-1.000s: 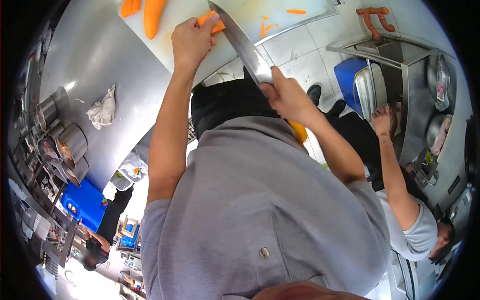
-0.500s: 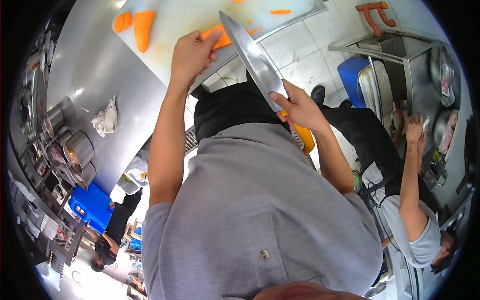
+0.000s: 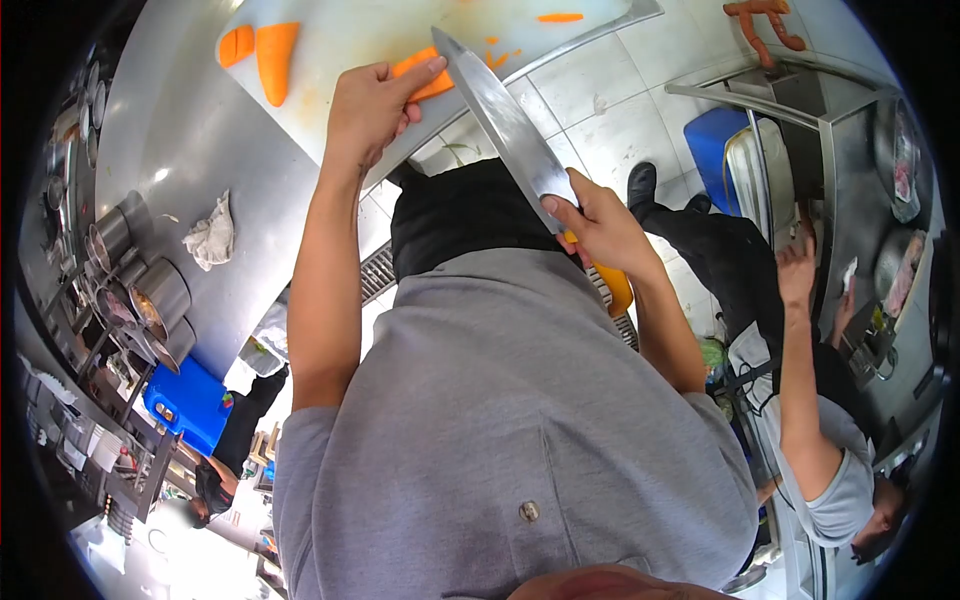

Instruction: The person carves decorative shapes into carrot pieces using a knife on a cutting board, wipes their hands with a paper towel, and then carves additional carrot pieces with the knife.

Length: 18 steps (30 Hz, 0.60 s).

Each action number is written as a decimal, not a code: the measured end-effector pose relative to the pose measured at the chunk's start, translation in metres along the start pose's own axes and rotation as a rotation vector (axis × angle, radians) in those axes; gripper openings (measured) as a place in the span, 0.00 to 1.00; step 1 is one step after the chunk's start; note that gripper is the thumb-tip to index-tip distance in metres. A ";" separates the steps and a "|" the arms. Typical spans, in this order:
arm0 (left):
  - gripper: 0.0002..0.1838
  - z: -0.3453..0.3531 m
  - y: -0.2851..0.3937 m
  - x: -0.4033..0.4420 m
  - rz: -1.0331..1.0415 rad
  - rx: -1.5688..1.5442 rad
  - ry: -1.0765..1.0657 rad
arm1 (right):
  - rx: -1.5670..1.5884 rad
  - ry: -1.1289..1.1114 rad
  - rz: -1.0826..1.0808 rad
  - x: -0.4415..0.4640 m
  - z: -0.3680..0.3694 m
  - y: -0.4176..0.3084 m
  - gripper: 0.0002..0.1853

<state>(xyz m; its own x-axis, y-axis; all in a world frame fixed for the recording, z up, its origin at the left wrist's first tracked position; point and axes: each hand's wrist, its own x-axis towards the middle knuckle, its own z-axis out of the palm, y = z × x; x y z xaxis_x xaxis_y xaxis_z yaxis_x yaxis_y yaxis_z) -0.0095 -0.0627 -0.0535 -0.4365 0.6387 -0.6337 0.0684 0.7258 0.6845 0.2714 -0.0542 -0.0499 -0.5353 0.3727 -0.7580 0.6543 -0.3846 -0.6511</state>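
A piece of carrot (image 3: 428, 76) lies on the white cutting board (image 3: 350, 35), pinched by my left hand (image 3: 368, 112) with the thumb along its top. My right hand (image 3: 600, 228) is closed around the yellow handle of a large chef's knife (image 3: 505, 120). Its broad blade slants up to the left, with the tip beside the carrot's right end. A long tapered carrot piece (image 3: 276, 62) and a shorter piece with a cut line (image 3: 236, 46) lie at the board's left. Small carrot scraps (image 3: 495, 60) and a thin slice (image 3: 560, 17) lie to the right of the blade.
The board rests on a steel counter (image 3: 170, 140) holding a crumpled cloth (image 3: 211, 232) and several metal pots (image 3: 160, 297). At right, a co-worker's arm (image 3: 800, 340) reaches toward a steel sink unit (image 3: 850, 150). Another person at lower left holds a blue container (image 3: 188, 402).
The view has shifted slightly. My left hand and the carrot appear a little further left, with the knife tip still beside the carrot. The co-worker's hands at right have moved apart.
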 end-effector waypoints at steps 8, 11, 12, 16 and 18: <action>0.24 0.005 -0.005 0.009 0.022 -0.044 -0.016 | -0.030 0.013 -0.008 -0.012 -0.001 -0.003 0.15; 0.24 0.004 -0.003 0.008 0.016 -0.039 -0.021 | -0.030 0.018 0.006 -0.014 -0.001 -0.005 0.15; 0.24 0.004 -0.002 0.008 0.014 -0.039 -0.023 | -0.029 0.019 0.023 -0.015 -0.001 -0.006 0.15; 0.23 0.004 -0.002 0.007 0.009 -0.030 -0.021 | -0.008 0.005 0.021 -0.017 -0.002 0.000 0.15; 0.23 0.004 -0.005 0.010 0.008 -0.046 -0.023 | -0.019 -0.003 0.031 -0.018 -0.002 0.002 0.15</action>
<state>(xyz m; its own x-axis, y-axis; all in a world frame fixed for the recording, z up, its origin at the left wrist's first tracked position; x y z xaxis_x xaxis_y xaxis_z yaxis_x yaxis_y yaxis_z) -0.0103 -0.0583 -0.0647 -0.4156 0.6508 -0.6354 0.0309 0.7083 0.7052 0.2831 -0.0594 -0.0375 -0.5163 0.3583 -0.7778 0.6807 -0.3794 -0.6266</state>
